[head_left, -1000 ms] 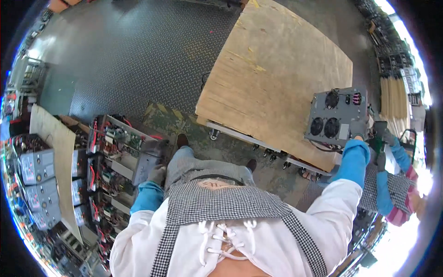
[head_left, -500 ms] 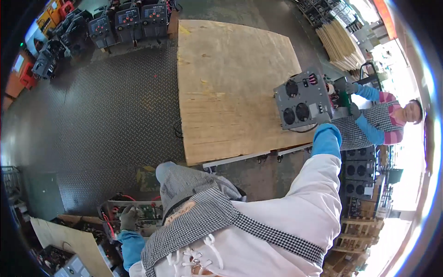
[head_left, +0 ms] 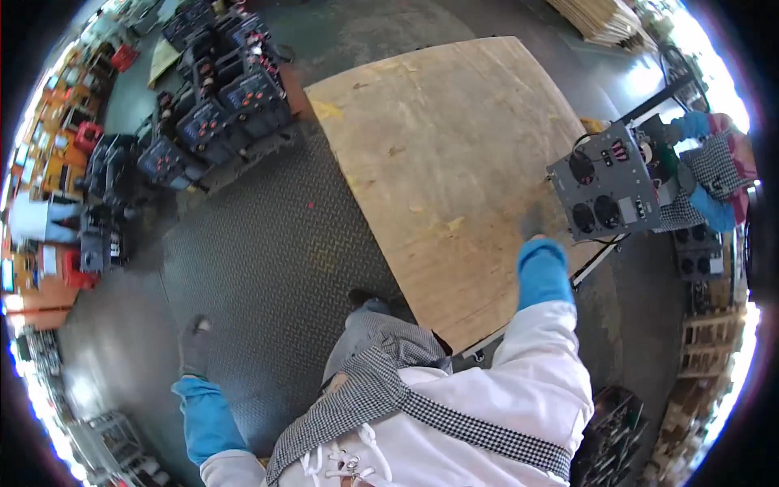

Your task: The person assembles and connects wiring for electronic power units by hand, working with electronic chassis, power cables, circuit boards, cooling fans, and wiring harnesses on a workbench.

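Observation:
My left hand (head_left: 195, 349), in a grey glove with a blue sleeve cover, hangs out over the patterned metal floor. It holds nothing that I can see, and its fingers look loosely stretched. My right hand (head_left: 533, 226), gloved the same way, is above the plywood tabletop (head_left: 438, 162) and smeared by motion. Just right of it stands a dark grey metal unit (head_left: 604, 183) with round fan openings and a cable. A gap shows between that hand and the unit. Whether the right fingers are open or closed is not visible.
At the far right edge a co-worker's blue-sleeved arm (head_left: 694, 126) reaches to the unit's far side. Several black machines (head_left: 207, 122) stand at the upper left. A stack of boards (head_left: 596, 20) is at the back right. The tabletop has casters (head_left: 479, 355) below.
My left hand has left the open circuit-board unit, which is out of view now, and swung out over the floor. My right hand has come away from the grey unit. My view has turned left.

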`<move>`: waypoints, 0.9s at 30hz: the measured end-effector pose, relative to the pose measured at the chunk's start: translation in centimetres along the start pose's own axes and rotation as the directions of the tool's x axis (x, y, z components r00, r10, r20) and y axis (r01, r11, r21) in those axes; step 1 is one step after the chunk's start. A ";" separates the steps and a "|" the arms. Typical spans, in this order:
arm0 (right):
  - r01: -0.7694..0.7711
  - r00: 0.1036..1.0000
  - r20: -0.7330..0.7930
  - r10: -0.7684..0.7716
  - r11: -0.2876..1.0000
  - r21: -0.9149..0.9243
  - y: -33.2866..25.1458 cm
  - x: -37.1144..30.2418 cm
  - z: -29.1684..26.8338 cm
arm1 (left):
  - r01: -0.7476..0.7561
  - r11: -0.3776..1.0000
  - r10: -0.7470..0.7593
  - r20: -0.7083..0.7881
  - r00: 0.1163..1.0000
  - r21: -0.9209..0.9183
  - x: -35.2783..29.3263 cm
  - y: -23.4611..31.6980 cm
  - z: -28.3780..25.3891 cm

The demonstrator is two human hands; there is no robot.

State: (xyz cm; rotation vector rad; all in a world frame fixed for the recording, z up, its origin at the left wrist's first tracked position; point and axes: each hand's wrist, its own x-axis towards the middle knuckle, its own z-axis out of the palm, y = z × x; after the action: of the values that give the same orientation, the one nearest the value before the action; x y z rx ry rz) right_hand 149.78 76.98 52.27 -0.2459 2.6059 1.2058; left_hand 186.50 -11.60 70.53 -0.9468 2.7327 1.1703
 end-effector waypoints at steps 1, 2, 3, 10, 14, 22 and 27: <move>-0.142 0.990 0.068 0.126 0.829 0.540 -4.7 0.9 -5.3 | 0.036 0.994 -0.042 0.048 0.998 0.104 1.4 2.7 -0.4; -0.267 0.959 0.206 0.196 0.381 0.885 -8.6 0.3 -11.9 | 0.064 0.978 -0.084 0.097 0.992 0.200 2.8 4.8 -0.4; -0.190 0.978 0.130 0.166 0.428 0.884 -8.9 -0.2 -9.6 | -0.018 0.991 -0.010 0.211 0.977 0.130 6.2 4.3 1.7; -0.273 0.924 0.260 0.281 0.005 0.962 -8.6 -3.6 -19.5 | -0.227 0.916 -0.068 0.688 0.722 0.330 21.7 -4.0 8.8; -0.352 0.750 0.441 0.493 -0.268 0.897 -1.4 -4.4 -26.5 | -0.634 0.567 -0.002 0.771 0.637 0.526 34.2 -2.6 6.1; -0.325 0.507 0.412 0.757 -0.275 0.905 9.2 -7.5 -29.7 | -0.446 0.886 0.252 0.673 0.695 0.129 62.6 19.9 13.2; -0.430 0.496 0.363 0.789 -0.139 0.892 13.2 -3.0 -27.3 | -0.582 0.811 0.456 0.688 0.564 -0.060 62.4 37.0 24.4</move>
State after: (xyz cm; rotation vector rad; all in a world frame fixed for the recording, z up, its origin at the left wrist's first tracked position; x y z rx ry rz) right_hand 144.79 64.67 79.64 1.4022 3.1732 -0.7631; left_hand 110.59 -8.27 61.65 0.3495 2.4307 1.0033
